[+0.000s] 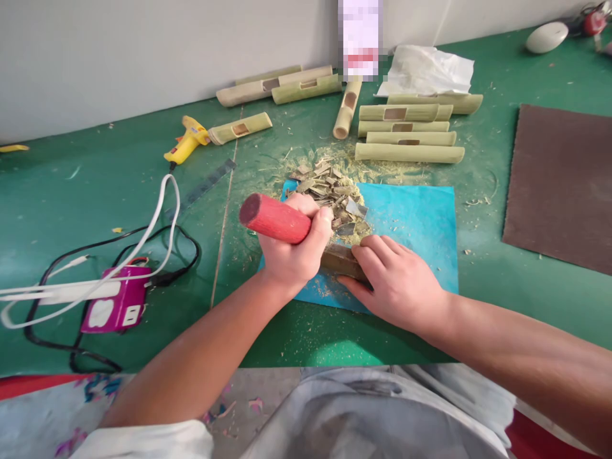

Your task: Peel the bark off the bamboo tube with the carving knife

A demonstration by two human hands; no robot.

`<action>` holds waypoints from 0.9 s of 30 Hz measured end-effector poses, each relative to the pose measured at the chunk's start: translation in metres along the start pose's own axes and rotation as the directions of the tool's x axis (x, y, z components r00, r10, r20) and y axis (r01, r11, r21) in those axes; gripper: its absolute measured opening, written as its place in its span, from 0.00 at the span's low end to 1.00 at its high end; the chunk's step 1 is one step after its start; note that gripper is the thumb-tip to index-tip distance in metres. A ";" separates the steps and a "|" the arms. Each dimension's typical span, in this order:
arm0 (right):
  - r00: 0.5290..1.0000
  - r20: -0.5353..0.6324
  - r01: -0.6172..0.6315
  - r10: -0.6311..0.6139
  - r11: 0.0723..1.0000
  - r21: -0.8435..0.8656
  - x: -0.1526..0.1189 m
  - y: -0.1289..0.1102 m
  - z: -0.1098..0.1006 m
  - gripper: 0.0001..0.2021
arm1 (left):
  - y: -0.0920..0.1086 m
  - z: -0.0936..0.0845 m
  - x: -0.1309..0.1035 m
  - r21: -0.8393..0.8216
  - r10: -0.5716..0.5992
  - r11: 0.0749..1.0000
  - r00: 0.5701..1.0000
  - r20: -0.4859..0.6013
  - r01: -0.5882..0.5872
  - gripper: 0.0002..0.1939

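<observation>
My left hand [296, 245] is closed round the thick red handle [275, 218] of a tool, its butt end pointing up and to the left. The tool's working end is hidden behind my hand. My right hand [394, 280] grips a brown, straight-edged piece [338, 260], thumb on the near side and fingers on the far side. The piece reaches left to my left hand; I cannot tell whether it joins the tool. Beneath both hands lies a blue sheet [415, 220]. A heap of bamboo chips [332, 191] rests on the sheet's far left part, just beyond my hands.
Cut bamboo tubes [408, 153] with rectangular openings lie along the back. At left are a yellow glue gun [189, 140], a purple power adapter [117, 299] and tangled cables [162, 204]. A brown mat [559, 185] lies right; white paper [425, 70] and a white mouse [546, 38] are farther back.
</observation>
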State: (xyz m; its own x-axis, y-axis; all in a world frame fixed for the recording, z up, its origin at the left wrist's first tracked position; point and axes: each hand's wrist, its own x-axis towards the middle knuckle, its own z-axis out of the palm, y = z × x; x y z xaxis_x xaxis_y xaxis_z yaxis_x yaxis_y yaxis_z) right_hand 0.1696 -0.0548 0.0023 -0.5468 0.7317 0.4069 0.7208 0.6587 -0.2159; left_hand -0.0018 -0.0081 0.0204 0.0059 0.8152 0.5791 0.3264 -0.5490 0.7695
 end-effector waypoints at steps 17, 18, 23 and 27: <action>1.000 -0.025 0.005 -0.005 1.000 -0.001 0.002 0.001 -0.001 0.13 | -0.001 0.003 0.000 0.005 0.020 1.000 0.996 -0.088 -0.020 0.12; 1.000 -0.027 0.007 -0.007 1.000 -0.002 0.002 0.001 -0.001 0.13 | -0.001 0.002 0.000 0.026 0.033 0.999 0.997 -0.073 -0.031 0.12; 0.999 -0.025 0.031 -0.031 0.999 -0.018 0.001 0.001 0.001 0.13 | 0.001 0.000 -0.002 0.004 0.004 1.000 1.000 0.014 -0.004 0.13; 0.999 -0.033 0.029 -0.030 0.999 -0.012 0.001 0.002 0.001 0.12 | -0.001 0.001 -0.004 -0.063 -0.104 0.993 0.991 -0.087 0.099 0.12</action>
State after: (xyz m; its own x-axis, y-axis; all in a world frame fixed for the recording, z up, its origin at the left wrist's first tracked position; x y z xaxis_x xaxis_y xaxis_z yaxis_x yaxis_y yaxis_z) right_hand 0.1696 -0.0528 0.0010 -0.5538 0.7057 0.4419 0.7097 0.6777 -0.1927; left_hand -0.0011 -0.0102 0.0171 -0.1102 0.8490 0.5169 0.2648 -0.4762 0.8385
